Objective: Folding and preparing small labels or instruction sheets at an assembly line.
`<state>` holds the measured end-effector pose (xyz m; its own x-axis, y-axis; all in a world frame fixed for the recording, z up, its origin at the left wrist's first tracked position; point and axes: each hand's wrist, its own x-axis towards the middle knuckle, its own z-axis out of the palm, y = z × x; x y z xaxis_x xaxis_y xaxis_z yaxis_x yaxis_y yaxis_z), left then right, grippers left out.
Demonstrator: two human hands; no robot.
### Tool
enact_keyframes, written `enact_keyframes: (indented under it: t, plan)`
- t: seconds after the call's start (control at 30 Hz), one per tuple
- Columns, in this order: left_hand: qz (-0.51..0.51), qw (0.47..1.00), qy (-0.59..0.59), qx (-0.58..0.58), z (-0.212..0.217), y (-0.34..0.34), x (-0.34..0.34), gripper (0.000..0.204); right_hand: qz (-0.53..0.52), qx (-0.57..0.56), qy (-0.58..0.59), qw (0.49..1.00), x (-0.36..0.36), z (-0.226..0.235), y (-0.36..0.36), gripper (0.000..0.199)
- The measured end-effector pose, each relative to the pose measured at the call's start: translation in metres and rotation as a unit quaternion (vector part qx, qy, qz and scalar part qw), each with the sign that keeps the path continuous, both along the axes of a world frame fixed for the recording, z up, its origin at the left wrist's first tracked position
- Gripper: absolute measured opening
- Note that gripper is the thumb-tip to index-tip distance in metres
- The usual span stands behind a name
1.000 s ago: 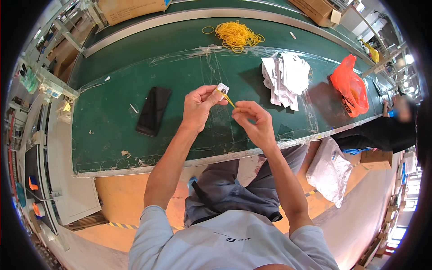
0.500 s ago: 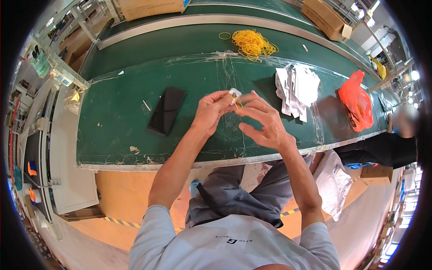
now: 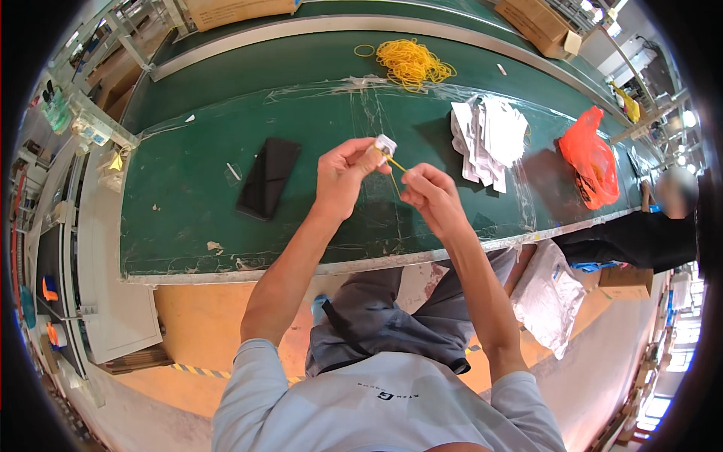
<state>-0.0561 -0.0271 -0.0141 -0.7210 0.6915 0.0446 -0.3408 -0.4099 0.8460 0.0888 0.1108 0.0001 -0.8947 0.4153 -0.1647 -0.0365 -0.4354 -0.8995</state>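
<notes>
My left hand pinches a small white folded piece between thumb and fingers; its exact kind is too small to make out. A yellow rubber band runs from that piece to my right hand, whose thumb and fingers are closed on it and pull it taut. Both hands are held above the green table. To their left lies a black folded flat item. On the right sits a stack of white paper pieces.
A heap of yellow rubber bands lies at the far side, one loose band beside it. A red plastic bag stands at the right. Cardboard boxes rest on the shelf behind. Another person is at the right edge.
My right hand has closed on the rubber band and drawn it away from the white piece, stretching it. The left hand keeps its pinch. The view has shifted slightly.
</notes>
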Motion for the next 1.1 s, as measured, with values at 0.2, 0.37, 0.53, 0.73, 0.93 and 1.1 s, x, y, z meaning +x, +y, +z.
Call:
enact_keyframes:
  t: [0.2, 0.37, 0.53, 0.73, 0.93, 1.1]
  plan:
    - [0.103, 0.857, 0.492, -0.113, 0.004, -0.004, 0.024, 0.025, 0.113, -0.007, -0.136, 0.984, -0.028, -0.006, 0.053, 0.019]
    - [0.088, 0.808, 0.554, -0.182, -0.003, 0.014, 0.027, 0.022, 0.08, 0.197, -0.207, 0.955, -0.05, 0.014, 0.053, 0.019]
    - [0.083, 0.796, 0.52, -0.3, -0.009, 0.019, 0.011, 0.019, -0.04, 0.662, -0.044, 0.747, -0.043, 0.024, -0.004, 0.017]
    - [-0.059, 0.982, 0.107, -0.141, -0.004, 0.007, -0.002, 0.023, -0.061, 0.478, 0.021, 0.876, 0.005, 0.035, -0.018, 0.023]
    - [-0.011, 0.995, 0.042, -0.086, 0.0, -0.005, -0.014, 0.028, -0.159, 0.314, 0.062, 0.934, 0.03, 0.005, -0.011, 0.01]
    - [0.059, 0.972, 0.222, -0.048, -0.003, 0.007, 0.016, 0.033, -0.109, 0.233, 0.01, 0.966, 0.025, 0.007, -0.011, 0.033]
